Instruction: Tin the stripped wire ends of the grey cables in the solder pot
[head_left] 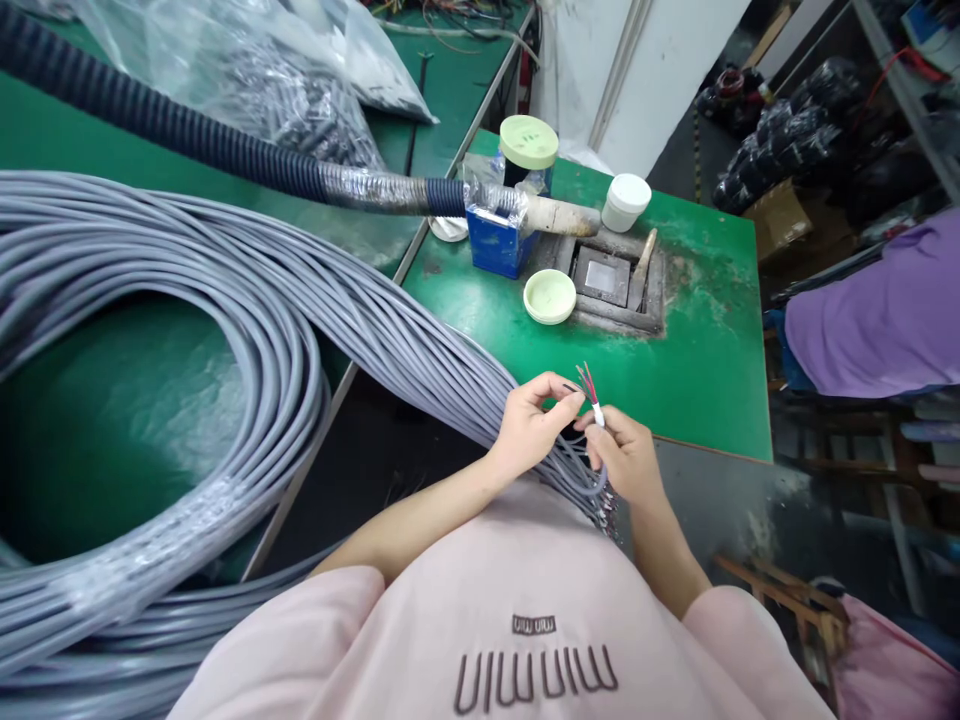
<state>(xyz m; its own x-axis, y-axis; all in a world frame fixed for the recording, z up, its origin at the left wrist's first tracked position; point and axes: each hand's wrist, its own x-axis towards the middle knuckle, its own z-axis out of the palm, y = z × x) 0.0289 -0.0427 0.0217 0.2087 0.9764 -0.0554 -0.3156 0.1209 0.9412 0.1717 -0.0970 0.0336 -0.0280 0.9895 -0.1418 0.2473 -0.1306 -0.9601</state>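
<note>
My right hand grips the end of one grey cable, just below its white sleeve. Several thin wires, red and dark, fan out upward from that sleeve. Thumb and forefinger of my left hand are pinched together on a thin dark wire beside the fan. Under both hands hangs the bundle of grey cables, which runs down from the upper left; its frayed ends lie near my shirt. Both hands are in front of the near edge of the green table.
Beyond my hands are a small pale green dish, a square metal pot in a grimy frame, a white jar and a blue box. A ribbed hose crosses above the coiled cables. A person in purple is at the right.
</note>
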